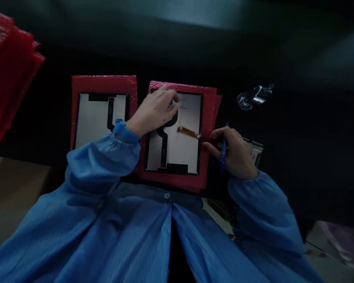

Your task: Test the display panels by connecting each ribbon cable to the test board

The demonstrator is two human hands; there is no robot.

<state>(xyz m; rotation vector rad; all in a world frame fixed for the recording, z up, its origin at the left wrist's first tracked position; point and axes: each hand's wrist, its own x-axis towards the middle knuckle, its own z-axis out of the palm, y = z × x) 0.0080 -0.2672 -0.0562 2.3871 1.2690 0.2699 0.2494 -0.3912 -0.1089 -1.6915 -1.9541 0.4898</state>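
Note:
A flat display panel (183,151), its pale back facing up, lies on a red bubble-wrap sheet (205,118). A black flex cable (164,145) runs along its left part. My left hand (157,108) rests over the upper left of the panel, fingers curled at the upper end of the cable; what they hold is hidden. My right hand (236,153) is off the panel's right edge, closed around a blue pen (223,153). Its thumb and index finger point towards an amber strip (188,132) lying across the panel.
A second display panel (91,122) lies on another red bubble-wrap sheet (103,83) to the left. Several red bubble-wrap pouches (11,74) are stacked at far left. A clear, shiny object (255,97) sits at right. A small pale packet (255,151) lies behind my right hand.

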